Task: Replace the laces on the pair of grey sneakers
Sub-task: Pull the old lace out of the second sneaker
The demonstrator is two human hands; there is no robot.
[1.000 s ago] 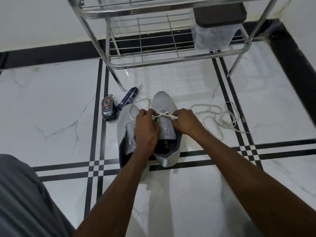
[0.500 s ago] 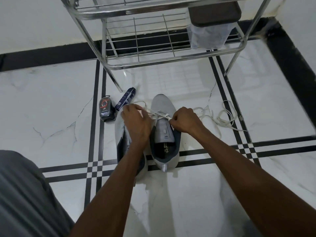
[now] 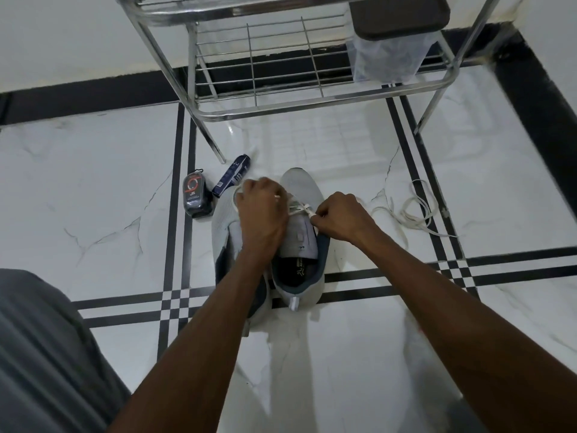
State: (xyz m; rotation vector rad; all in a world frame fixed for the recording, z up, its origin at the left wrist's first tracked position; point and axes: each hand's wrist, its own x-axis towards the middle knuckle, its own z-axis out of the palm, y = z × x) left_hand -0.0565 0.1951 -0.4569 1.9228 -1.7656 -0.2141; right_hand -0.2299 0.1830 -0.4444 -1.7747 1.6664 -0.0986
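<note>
Two grey sneakers stand side by side on the floor, toes pointing away from me. The right sneaker [image 3: 300, 242] has a white lace [image 3: 299, 209] crossed over its front eyelets. My left hand [image 3: 261, 210] grips one end of that lace and is raised over the left sneaker [image 3: 224, 226], hiding much of it. My right hand [image 3: 338, 218] pinches the other end of the lace at the shoe's right edge. A loose white lace [image 3: 415, 210] lies coiled on the tiles to the right.
A steel wire rack [image 3: 281, 73] stands just beyond the shoes, with a dark-lidded container [image 3: 393, 35] on its lower shelf. A black shoe-polish sponge [image 3: 196, 195] and a dark blue tube [image 3: 231, 179] lie left of the sneakers. My grey-clad knee [image 3: 40, 354] fills the lower left.
My left hand has pulled its end of the lace up and to the left, away from the right hand. The right hand has stayed at the shoe's edge.
</note>
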